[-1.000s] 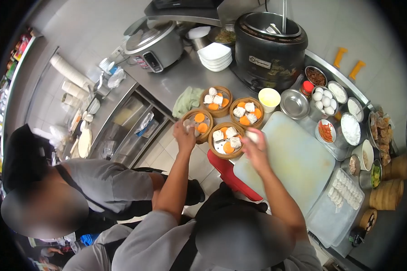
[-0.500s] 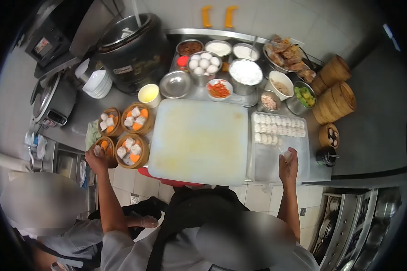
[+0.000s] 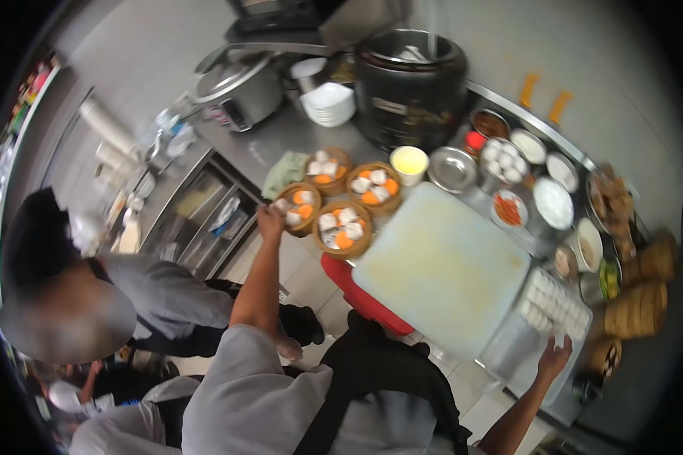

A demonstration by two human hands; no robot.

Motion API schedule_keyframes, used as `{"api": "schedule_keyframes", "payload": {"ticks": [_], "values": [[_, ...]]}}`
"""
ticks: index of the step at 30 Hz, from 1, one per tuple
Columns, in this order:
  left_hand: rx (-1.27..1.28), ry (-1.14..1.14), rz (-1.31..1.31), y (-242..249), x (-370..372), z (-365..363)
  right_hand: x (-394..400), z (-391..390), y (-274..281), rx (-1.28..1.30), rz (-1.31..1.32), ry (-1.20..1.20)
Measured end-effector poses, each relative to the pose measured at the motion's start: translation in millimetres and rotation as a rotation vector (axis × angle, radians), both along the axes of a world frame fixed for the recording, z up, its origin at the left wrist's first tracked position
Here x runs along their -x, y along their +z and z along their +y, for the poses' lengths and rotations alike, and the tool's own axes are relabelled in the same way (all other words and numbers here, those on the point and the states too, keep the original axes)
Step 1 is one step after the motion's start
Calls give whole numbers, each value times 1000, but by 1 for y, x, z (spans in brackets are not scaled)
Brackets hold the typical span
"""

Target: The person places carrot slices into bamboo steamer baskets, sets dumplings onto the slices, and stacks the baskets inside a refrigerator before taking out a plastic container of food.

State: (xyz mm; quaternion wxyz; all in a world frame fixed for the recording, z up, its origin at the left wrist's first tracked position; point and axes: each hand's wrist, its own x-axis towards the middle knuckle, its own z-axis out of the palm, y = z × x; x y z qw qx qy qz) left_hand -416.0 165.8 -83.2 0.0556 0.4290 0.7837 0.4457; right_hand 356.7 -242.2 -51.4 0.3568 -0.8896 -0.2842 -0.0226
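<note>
My left hand (image 3: 270, 221) is at the left rim of the lower-left bamboo steamer basket (image 3: 311, 225), its fingers closed about a pale dumpling (image 3: 282, 205) that also lies over orange slices. Motion blur softens this grip. Three more baskets with dumplings on orange slices stand beside it, one of them a front basket (image 3: 343, 250). Over at the right, my right hand (image 3: 554, 359) hovers above the metal tray (image 3: 508, 355), fingers apart and nothing visible in them. Rows of white dumplings (image 3: 555, 305) cover the tray's far part, just beyond those fingertips.
A pale cutting board (image 3: 444, 265) lies between the baskets and the tray. Behind it stand a bowl of eggs (image 3: 503, 161), a yellow-filled cup (image 3: 410, 163) and a large black pot (image 3: 411, 95). Stacked steamers (image 3: 636, 309) are at far right. A co-worker (image 3: 167, 296) stands at left.
The view has swung left and tilted. My right hand has opened, and the white piece it held is no longer in its fingers. My left hand stays at the same basket.
</note>
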Motion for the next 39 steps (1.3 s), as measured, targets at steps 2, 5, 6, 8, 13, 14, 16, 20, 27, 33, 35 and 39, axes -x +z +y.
{"api": "schedule_keyframes", "payload": {"ticks": [2,5,6,8,13,14,16,20,27,33,35,39], "values": [[144,-8,-283,6,-6,-9,35,27,28,-30,-38,31],[250,-31,-445,31,-15,-20,93,73,44,-213,235,314],[284,-30,-569,44,-22,-26,126,93,49,-217,216,451],[259,-82,-838,57,-33,-38,200,131,58,-265,525,723],[92,-190,-1074,46,-57,-66,358,242,76,135,769,972],[34,-209,-1116,42,-58,-69,378,264,69,201,694,1028],[29,-194,-1202,53,-55,-70,418,291,83,450,718,965],[43,-110,-1032,74,-40,-68,451,312,61,410,823,971],[-29,-115,-899,112,-23,-89,457,312,68,377,843,932],[-106,-218,-816,148,-41,-116,420,283,122,308,847,943],[-104,-246,-775,147,-56,-125,390,271,144,301,806,934],[65,-483,-741,120,-116,-145,312,249,178,309,685,899]]}}
